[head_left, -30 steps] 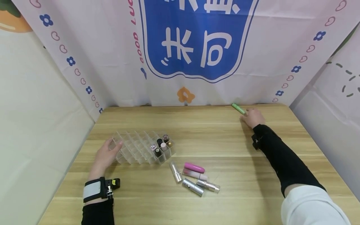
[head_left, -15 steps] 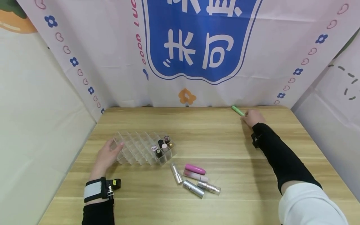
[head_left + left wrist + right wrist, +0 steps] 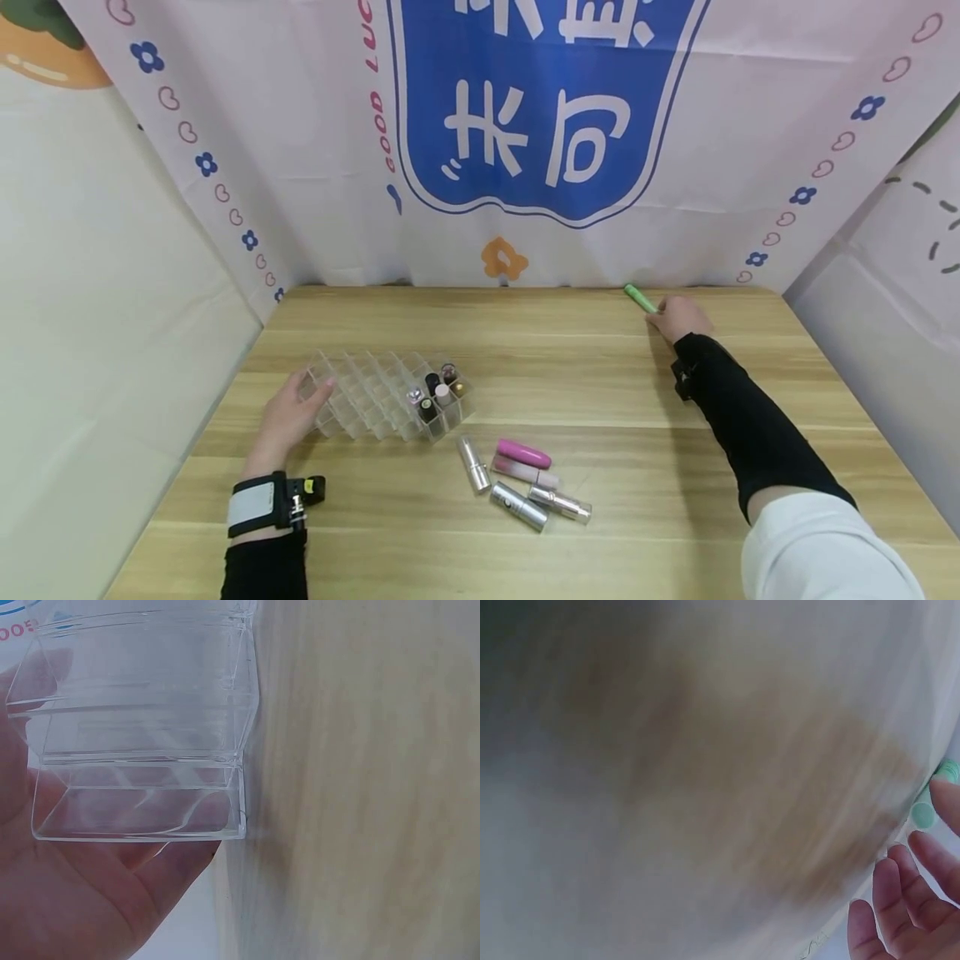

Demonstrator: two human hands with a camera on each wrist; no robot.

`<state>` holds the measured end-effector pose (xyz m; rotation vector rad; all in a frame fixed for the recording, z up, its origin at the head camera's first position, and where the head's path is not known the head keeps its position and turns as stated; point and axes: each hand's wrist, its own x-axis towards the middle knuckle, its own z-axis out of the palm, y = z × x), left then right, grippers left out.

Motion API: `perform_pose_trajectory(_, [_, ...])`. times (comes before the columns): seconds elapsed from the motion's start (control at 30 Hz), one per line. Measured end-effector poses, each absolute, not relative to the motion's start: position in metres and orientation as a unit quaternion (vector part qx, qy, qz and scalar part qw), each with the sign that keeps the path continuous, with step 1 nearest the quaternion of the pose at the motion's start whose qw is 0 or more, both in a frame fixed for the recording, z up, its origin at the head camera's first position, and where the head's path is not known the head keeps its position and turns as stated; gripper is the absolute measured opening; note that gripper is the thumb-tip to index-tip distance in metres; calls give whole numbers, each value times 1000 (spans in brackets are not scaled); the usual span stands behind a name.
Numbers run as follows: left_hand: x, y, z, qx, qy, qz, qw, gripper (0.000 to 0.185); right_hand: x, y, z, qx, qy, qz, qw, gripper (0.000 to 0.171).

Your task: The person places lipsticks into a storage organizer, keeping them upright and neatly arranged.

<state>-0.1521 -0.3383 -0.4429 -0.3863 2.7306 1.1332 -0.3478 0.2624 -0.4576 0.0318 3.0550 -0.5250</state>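
Head view: right hand (image 3: 678,317) fingers close on the slim green plastic tube (image 3: 640,297), which angles away leftward; left hand (image 3: 292,414) rests open against the clear acrylic grid organiser (image 3: 367,392).

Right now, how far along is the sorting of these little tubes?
Partly done: a few tubes stand in the clear organizer, which the left hand steadies. In hand: the right hand is at the green tube by the table's far edge. Left: four loose tubes lie on the table.
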Motion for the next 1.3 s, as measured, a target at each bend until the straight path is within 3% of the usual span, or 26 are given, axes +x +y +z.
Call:
perform_pose_trajectory(0.83, [-153, -336, -442, -121, 914, 378, 81, 94, -340, 262, -450, 19, 976, -216, 3, 27])
perform_pose_trajectory(1.3, [-154, -336, -441, -123, 914, 377, 82, 94, -338, 259, -448, 45, 955, -290, -44, 40])
